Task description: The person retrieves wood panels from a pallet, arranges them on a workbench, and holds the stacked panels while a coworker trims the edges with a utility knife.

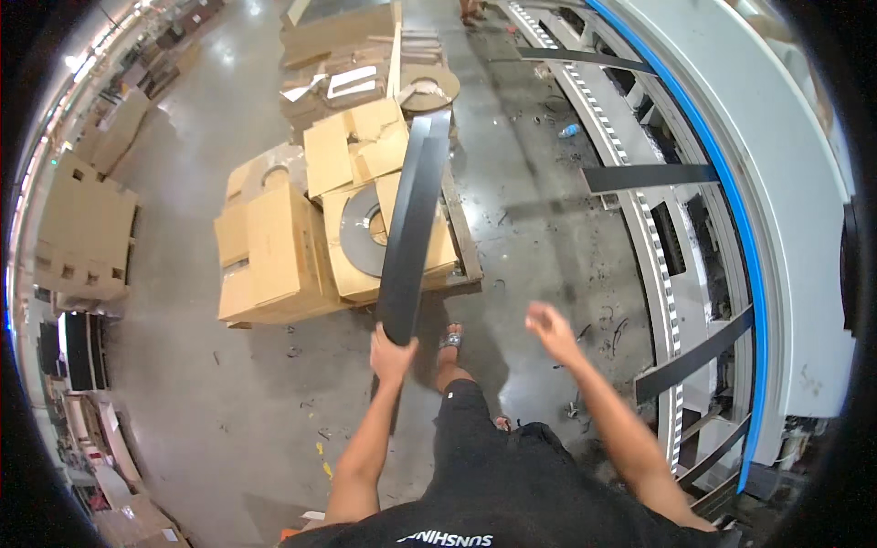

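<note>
A long, narrow dark board (413, 219) stretches out ahead of me, its far end lighter with glare and reaching over the cardboard boxes. It looks like more than one strip lying together, though I cannot tell how many. My left hand (393, 356) is closed around the near part of it, and a thin dark length shows below the hand. Out to the right, over the floor, my right hand (551, 332) holds nothing; its fingers are loosely bent, apart and a little blurred.
Cardboard boxes (274, 242) with grey ring-shaped pieces (358, 228) stand on a pallet ahead. Along the right runs a long machine with a blue edge (731, 192); dark strips (650, 177) stick out from it. Scraps and a bottle (570, 131) lie on the concrete floor (521, 228).
</note>
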A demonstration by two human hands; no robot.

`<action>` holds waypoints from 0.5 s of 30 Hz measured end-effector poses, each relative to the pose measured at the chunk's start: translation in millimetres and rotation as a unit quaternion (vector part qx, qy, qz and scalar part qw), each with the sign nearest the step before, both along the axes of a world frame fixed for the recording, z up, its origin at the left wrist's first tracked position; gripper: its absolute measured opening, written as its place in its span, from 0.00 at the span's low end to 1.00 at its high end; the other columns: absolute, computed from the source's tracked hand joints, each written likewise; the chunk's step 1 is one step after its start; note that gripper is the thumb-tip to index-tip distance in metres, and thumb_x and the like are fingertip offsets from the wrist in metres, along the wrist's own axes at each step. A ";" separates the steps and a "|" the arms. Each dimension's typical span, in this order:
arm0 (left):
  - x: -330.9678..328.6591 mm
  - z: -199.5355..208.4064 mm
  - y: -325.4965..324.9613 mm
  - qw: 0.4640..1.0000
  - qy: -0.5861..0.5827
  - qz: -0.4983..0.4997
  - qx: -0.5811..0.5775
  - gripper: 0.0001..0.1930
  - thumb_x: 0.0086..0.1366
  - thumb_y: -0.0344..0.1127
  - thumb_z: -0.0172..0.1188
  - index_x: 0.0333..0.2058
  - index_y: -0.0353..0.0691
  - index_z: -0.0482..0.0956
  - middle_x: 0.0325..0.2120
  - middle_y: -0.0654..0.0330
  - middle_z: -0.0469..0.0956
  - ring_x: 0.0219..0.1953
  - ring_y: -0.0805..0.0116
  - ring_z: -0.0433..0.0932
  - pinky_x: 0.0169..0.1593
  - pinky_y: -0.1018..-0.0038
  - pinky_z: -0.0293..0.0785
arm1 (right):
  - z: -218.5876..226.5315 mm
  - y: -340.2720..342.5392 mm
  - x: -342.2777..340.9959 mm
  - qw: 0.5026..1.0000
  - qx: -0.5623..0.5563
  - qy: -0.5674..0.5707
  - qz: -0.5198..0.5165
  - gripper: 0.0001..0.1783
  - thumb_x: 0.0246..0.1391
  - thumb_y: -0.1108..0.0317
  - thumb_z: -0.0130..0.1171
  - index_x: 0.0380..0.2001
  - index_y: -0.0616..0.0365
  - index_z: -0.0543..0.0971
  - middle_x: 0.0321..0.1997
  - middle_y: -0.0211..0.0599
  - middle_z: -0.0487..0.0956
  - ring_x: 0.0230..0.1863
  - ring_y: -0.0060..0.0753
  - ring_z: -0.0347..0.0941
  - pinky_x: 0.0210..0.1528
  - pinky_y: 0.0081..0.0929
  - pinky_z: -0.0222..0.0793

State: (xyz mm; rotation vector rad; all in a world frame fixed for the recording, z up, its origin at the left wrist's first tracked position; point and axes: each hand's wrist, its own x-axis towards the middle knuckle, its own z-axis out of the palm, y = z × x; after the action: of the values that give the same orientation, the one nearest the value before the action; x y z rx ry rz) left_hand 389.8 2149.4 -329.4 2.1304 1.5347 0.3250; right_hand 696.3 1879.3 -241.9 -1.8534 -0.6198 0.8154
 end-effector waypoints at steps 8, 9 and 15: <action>192.2 -141.0 246.4 0.998 0.056 0.011 -0.019 0.48 0.52 0.60 0.84 0.62 0.31 0.77 0.60 0.41 0.78 0.64 0.40 0.77 0.67 0.49 0.76 | -34.1 -227.3 -138.9 0.903 -0.408 0.133 -0.037 0.30 0.72 0.55 0.68 0.67 0.63 0.76 0.52 0.42 0.88 0.45 0.34 0.87 0.48 0.34 0.81; 203.1 -157.1 258.8 0.998 0.040 0.009 -0.052 0.49 0.53 0.61 0.83 0.63 0.32 0.77 0.64 0.39 0.77 0.66 0.39 0.76 0.69 0.49 0.74 | -21.4 -243.1 -150.3 0.876 -0.432 0.196 -0.091 0.31 0.73 0.54 0.68 0.68 0.62 0.75 0.51 0.40 0.87 0.43 0.31 0.86 0.46 0.33 0.81; 233.7 -211.0 267.1 0.984 0.168 -0.054 -0.008 0.56 0.55 0.63 0.79 0.72 0.28 0.68 0.73 0.39 0.69 0.76 0.45 0.65 0.83 0.53 0.52 | 33.8 -248.2 -178.5 0.800 -0.379 0.367 -0.287 0.27 0.77 0.57 0.65 0.69 0.61 0.73 0.49 0.34 0.83 0.35 0.21 0.76 0.36 0.20 0.72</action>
State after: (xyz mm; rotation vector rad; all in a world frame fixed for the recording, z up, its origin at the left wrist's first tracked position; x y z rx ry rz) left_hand 623.5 2416.4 -540.5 2.3330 1.5824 -0.0911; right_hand 517.8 1631.1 -208.2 -1.9883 0.8581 1.3440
